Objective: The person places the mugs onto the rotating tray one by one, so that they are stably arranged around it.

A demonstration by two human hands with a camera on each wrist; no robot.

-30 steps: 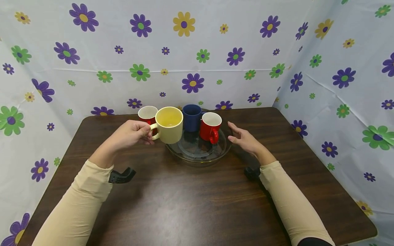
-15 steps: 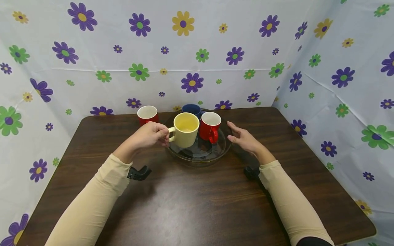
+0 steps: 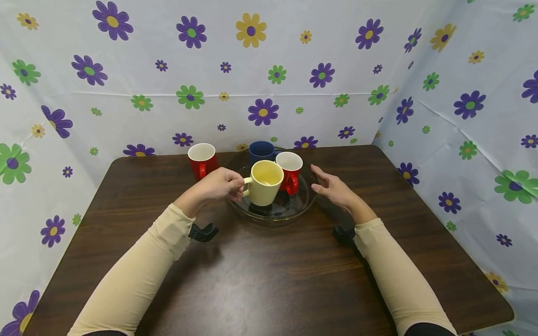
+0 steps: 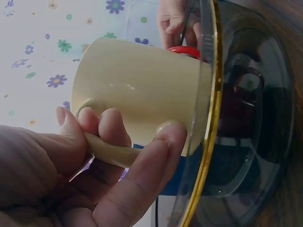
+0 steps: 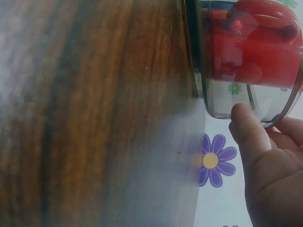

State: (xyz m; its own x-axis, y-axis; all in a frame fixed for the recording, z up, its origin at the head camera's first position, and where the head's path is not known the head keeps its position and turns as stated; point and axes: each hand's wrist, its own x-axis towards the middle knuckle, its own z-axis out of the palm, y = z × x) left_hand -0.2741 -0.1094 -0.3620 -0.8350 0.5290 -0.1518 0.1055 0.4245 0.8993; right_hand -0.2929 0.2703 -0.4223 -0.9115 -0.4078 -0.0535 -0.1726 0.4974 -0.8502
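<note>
My left hand (image 3: 224,184) pinches the handle of a pale yellow mug (image 3: 266,184), thumb and fingers curled round it. The mug is upright over the front of a round clear glass dish (image 3: 275,219). In the left wrist view the yellow mug's lower end (image 4: 189,113) shows behind the dish's rim; whether it touches the floor of the dish I cannot tell. Inside the dish stand a red mug (image 3: 291,168) and, behind, a blue mug (image 3: 260,151). My right hand (image 3: 336,189) lies at the dish's right side, fingers extended, thumb (image 5: 248,137) against the glass.
Another red mug (image 3: 202,161), white inside, stands on the table left of the dish, just behind my left hand. The dark wooden table (image 3: 269,280) reaches back to a flower-patterned cloth (image 3: 138,60), which also hangs along the right side.
My left hand has carried the yellow mug rightward and down, from beside the left red mug to over the front of the dish. My right hand has stayed in place.
</note>
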